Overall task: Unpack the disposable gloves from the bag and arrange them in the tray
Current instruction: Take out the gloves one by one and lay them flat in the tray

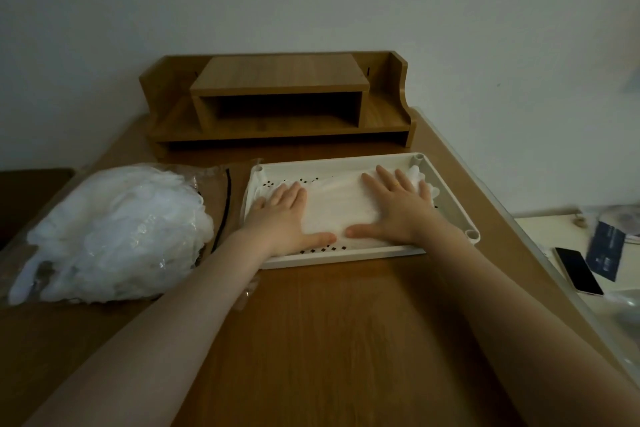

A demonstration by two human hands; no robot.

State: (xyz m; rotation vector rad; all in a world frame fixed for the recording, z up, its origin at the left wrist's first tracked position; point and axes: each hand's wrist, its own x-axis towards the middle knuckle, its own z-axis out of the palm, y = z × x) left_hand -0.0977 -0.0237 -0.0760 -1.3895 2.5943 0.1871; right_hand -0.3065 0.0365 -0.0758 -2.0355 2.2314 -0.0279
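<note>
White gloves (332, 208) are lying in the tray (450, 198), at three o'clock from the bag (110, 232); left hand (284, 215) and right hand (398, 208) are pressing flat-fingered, grasping nothing. Smoothing outward evenly should be keeping layers neat.

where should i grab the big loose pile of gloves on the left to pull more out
Pinch a few layers at the pile of gloves' right edge, nearest the tray, coming in from the right and above. The pile is loose and heaped on its opened bag, so a small edge pinch likely peels some off without dragging the rest.
</note>
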